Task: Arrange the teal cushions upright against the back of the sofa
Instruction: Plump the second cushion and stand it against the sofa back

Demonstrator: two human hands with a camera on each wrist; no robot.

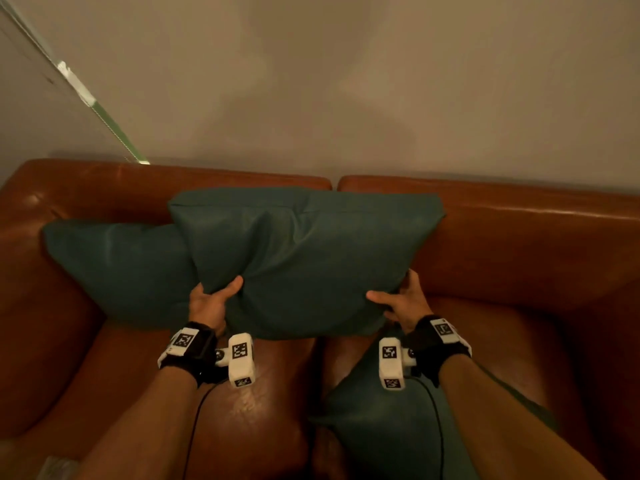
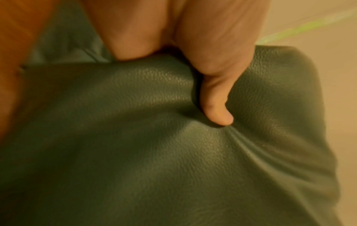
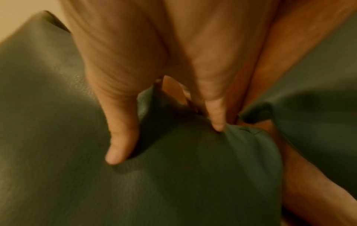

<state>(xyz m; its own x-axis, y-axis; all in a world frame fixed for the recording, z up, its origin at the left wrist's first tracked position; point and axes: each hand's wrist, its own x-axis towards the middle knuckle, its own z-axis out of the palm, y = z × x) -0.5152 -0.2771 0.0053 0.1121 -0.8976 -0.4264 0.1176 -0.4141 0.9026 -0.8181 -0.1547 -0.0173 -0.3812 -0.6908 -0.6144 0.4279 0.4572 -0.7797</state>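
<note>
A teal leather cushion (image 1: 304, 258) is held upright over the middle of the brown sofa (image 1: 519, 244), its top near the backrest. My left hand (image 1: 211, 299) grips its lower left edge, thumb on the front face, fingers hidden behind. My right hand (image 1: 398, 299) grips the lower right corner the same way. Up close, the left thumb (image 2: 218, 110) dents the cushion (image 2: 154, 152), and the right thumb (image 3: 119, 145) and a fingertip pinch the cushion (image 3: 193, 175). A second teal cushion (image 1: 117, 265) leans against the backrest at the left. A third teal cushion (image 1: 388, 427) lies flat on the seat under my right forearm.
The sofa's left armrest (image 1: 31, 306) curves round beside the left cushion. A plain wall (image 1: 346, 81) rises behind the backrest, with a blind's edge (image 1: 100, 109) at the upper left. Bare backrest shows to the right of the held cushion.
</note>
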